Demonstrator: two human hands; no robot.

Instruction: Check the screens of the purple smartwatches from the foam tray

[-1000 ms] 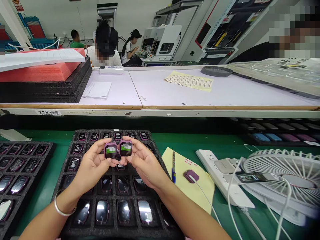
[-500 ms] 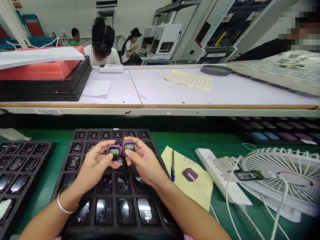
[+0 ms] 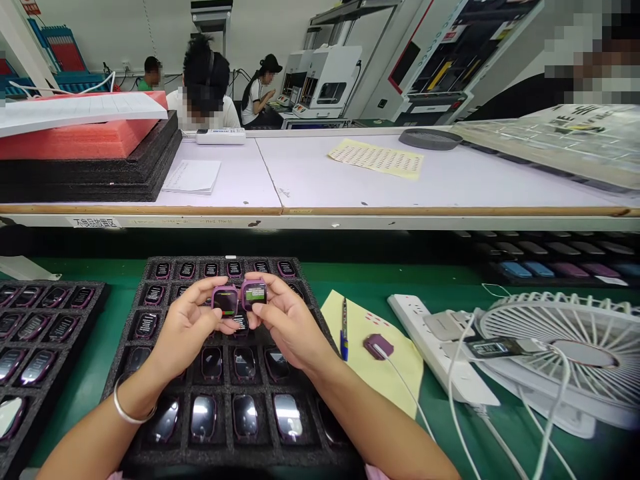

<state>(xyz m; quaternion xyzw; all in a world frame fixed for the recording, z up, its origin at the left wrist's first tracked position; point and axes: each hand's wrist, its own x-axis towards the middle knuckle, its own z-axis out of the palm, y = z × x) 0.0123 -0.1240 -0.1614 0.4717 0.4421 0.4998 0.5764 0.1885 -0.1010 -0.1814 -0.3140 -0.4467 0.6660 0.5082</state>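
Observation:
My left hand [image 3: 193, 323] pinches a purple-framed smartwatch body [image 3: 225, 301] with its thumb at the lower edge of the lit screen. Close beside it, my right hand [image 3: 285, 320] grips a second purple smartwatch [image 3: 255, 294], its screen lit with lines of text and a green band. Both screens face me. Under the hands lies a black foam tray [image 3: 225, 387] whose pockets hold several more such watches. Those in the far rows show white text; those in the near rows have dark, shiny screens. My hands cover part of the tray's middle.
Another tray of watches [image 3: 37, 333] is at left. On the right are yellow paper [image 3: 400, 373], a pen [image 3: 345, 330], a purple piece on a cable [image 3: 379, 347], a power strip [image 3: 440, 353] and a white fan [image 3: 565, 353]. A shelf [image 3: 300, 180] crosses behind; people sit beyond.
The pictures on both held watch screens have changed, with the left one now mostly dark. My thumbs have shifted slightly on the watches. Both hands stay over the tray.

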